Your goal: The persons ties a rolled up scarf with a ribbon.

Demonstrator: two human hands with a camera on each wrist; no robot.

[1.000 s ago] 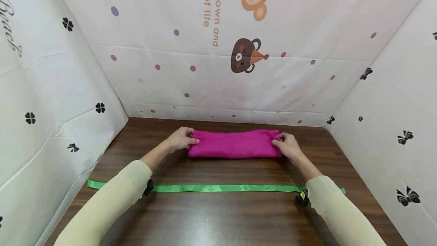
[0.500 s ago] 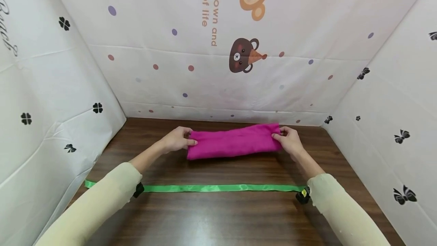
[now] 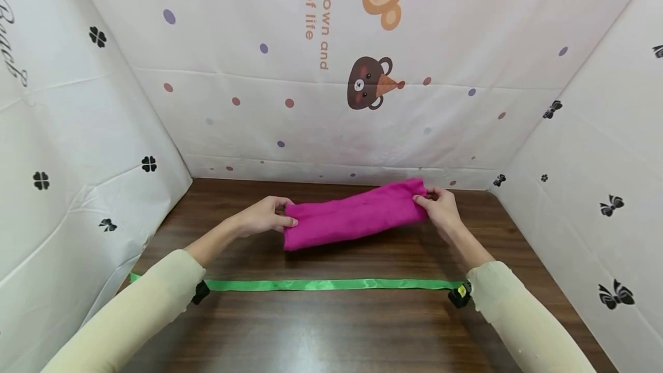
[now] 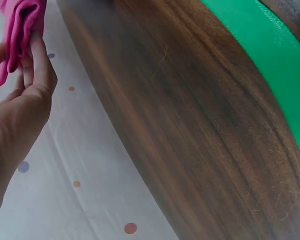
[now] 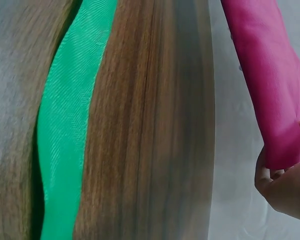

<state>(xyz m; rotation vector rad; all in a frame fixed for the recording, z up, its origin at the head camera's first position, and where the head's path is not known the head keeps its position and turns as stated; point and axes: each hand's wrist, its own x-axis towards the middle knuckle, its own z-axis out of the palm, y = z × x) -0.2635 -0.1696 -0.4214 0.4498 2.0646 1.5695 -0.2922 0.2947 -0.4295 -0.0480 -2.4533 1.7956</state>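
Observation:
A bright pink cloth [image 3: 352, 214], folded into a long strip, is held between both hands, its right end higher than its left in the head view. My left hand [image 3: 264, 216] pinches the left end, thumb on top and fingers beneath. In the left wrist view the cloth's [image 4: 21, 35] folded layers show at that end. At the other end my right hand [image 3: 440, 209] grips the cloth with its thumb over the near face. The right wrist view shows the cloth [image 5: 270, 85] as a thick, smooth roll-like fold, with fingers [image 5: 262, 175] under its end.
A green satin ribbon [image 3: 321, 285] lies stretched across the brown wooden table [image 3: 321, 332], nearer to me than the cloth. Both forearms pass over its ends. White printed sheets [image 3: 233, 125] stand as walls at the back and both sides.
The cloth has gone from level to slanted: its right end has risen and its left end has dropped slightly toward me. Both hands have kept their hold, and the left forearm has shifted left.

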